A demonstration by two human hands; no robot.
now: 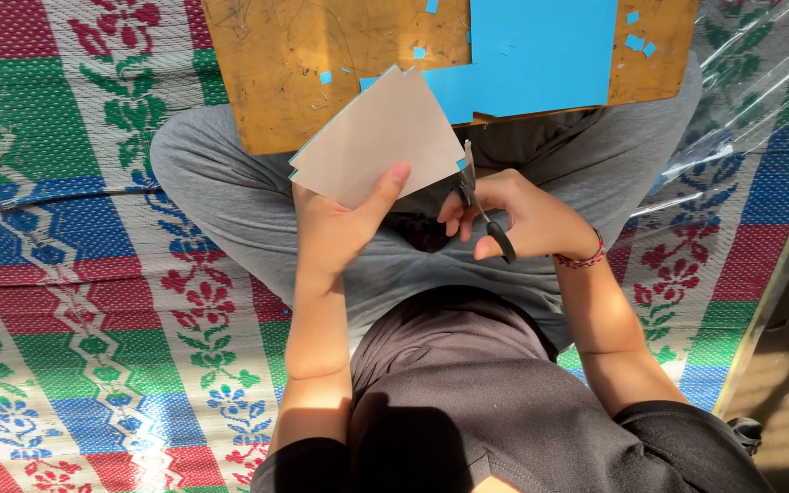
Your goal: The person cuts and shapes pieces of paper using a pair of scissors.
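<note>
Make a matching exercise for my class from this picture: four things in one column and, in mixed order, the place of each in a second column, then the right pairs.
Things:
1. scissors
2. paper piece
3. blue sheet
4. bracelet

Places:
A. flat on the wooden board
B. around the right wrist
C. held up in the left hand
D. gripped in the right hand

Pairs: 1-D, 2-C, 3-A, 4-B
</note>
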